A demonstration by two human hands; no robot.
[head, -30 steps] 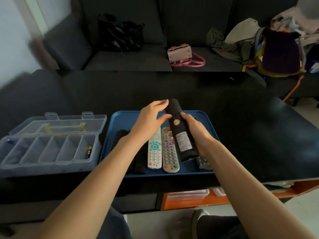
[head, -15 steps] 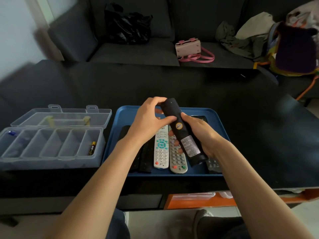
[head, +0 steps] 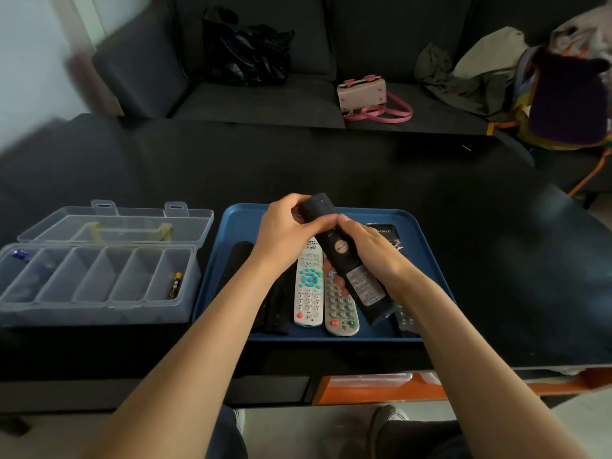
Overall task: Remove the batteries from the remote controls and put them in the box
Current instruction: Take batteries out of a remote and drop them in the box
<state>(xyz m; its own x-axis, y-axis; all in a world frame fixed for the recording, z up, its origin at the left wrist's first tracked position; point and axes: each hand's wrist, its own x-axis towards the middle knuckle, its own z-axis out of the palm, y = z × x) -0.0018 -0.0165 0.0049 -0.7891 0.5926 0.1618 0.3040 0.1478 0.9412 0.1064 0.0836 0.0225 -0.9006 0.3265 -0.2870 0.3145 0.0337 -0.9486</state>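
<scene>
1. Gripping the black remote (head: 344, 260) from both sides, the hands hold it raised above the blue tray (head: 427, 260), its back with the labels turned up; this is judged to expose the battery cover.
2. The left hand (head: 284, 233) is curled round the far end, thumb laid across the back; the right hand (head: 367, 250) is wrapped round the middle, thumb near the left thumb, apparently to steady the body while the cover is pushed; no cover is seen off yet.
3. The white remote (head: 308, 286) and the grey remote (head: 339, 309) lie side by side in the tray beneath, with dark remotes at either side; whether these hold batteries cannot be told.
4. The clear box (head: 99, 283) stands open on the bench (head: 496, 243) just left of the tray, within easy reach; one battery (head: 175, 285) lies in its rightmost compartment, and something blue, blurred, in the leftmost.
</scene>
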